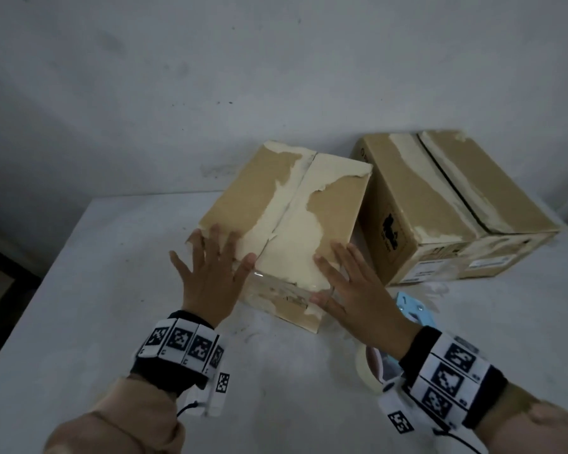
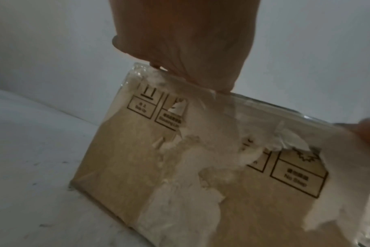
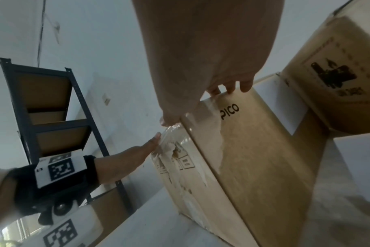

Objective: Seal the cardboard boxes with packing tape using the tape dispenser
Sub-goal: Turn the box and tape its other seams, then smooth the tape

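A small cardboard box (image 1: 335,204) with torn pale patches stands on the white table (image 1: 79,290), its flaps closed. Clear packing tape (image 1: 276,290) runs over its near top edge and down the front face (image 2: 232,127). My left hand (image 1: 210,273) lies flat with spread fingers on the box's near left corner. My right hand (image 1: 351,283) lies flat on its near right corner, thumb on the front face (image 3: 169,120). A blue tape dispenser (image 1: 413,309) lies on the table just right of my right hand. A tape roll (image 1: 369,368) sits under my right wrist.
A larger cardboard box (image 1: 456,204) stands at the back right, close beside the small one. A grey wall rises behind the table. A dark metal shelf rack (image 3: 49,108) stands off to the left. The table's left edge drops to a dark floor.
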### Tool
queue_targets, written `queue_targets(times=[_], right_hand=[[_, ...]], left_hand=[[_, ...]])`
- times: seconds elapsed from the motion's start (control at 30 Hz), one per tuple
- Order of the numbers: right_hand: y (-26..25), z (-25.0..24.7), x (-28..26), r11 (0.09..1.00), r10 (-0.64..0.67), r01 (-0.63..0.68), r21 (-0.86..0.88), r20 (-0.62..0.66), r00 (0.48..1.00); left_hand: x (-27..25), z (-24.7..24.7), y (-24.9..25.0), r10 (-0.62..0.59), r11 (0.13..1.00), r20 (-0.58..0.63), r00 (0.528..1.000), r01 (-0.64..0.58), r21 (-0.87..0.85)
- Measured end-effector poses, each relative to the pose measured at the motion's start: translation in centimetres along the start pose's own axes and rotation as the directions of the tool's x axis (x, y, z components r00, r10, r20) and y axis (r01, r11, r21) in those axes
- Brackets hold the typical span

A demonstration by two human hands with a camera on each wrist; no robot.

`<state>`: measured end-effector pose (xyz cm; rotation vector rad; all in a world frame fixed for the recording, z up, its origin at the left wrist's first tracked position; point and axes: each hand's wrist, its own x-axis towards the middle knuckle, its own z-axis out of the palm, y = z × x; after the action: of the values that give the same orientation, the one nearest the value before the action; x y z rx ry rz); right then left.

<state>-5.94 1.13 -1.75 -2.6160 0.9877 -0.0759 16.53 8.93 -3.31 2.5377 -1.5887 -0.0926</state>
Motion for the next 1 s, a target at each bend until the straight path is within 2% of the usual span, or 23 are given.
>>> queue_targets(times=[0.07,0.17,0.27,0.4,0.47,0.63,0.8,1.0], right_hand=[[0.0,0.4,0.0,1.0,0.001,-0.001,0.017,0.006,1.0],[0.6,0.6,0.1,0.998,-0.02,0.02,0.06,0.008,1.0],[1.4,0.7,-0.5,0.99,-0.054,0.057,0.129,-0.026,0.998],[3.8,1.7,-3.3,0.968,0.059,-0.015,0.251,-0.168,0.984],[6.0,2.4,-5.2,0.971,0.137,-0.085,0.226,-0.228,0.964],[11.7,5.5,-10.5,0.94,0.304,-0.278,0.197,-0.117,0.945],[13.2,6.8,-13.1,0.941,0.316,-0.291,0.174,-0.139,0.938],[13.4,6.3,-13.5,0.971,0.237,-0.231,0.066,-0.108,0.966]], left_hand=[[0.0,0.3,0.2,0.104,0.992,-0.004,0.995,-0.103,0.078],[0.0,0.4,0.6,0.355,0.924,-0.012,0.935,-0.349,0.153],[0.3,0.5,0.6,0.463,0.88,-0.043,0.886,-0.453,0.145],[0.3,0.6,0.7,0.477,0.876,-0.079,0.875,-0.466,0.122],[0.1,0.6,0.9,0.478,0.876,-0.094,0.873,-0.468,0.114],[-0.6,0.8,1.7,0.452,0.892,-0.123,0.883,-0.447,0.074],[-1.6,1.0,2.9,0.393,0.919,-0.128,0.911,-0.391,0.043],[-2.5,0.8,3.9,0.396,0.918,-0.157,0.905,-0.393,0.055]])
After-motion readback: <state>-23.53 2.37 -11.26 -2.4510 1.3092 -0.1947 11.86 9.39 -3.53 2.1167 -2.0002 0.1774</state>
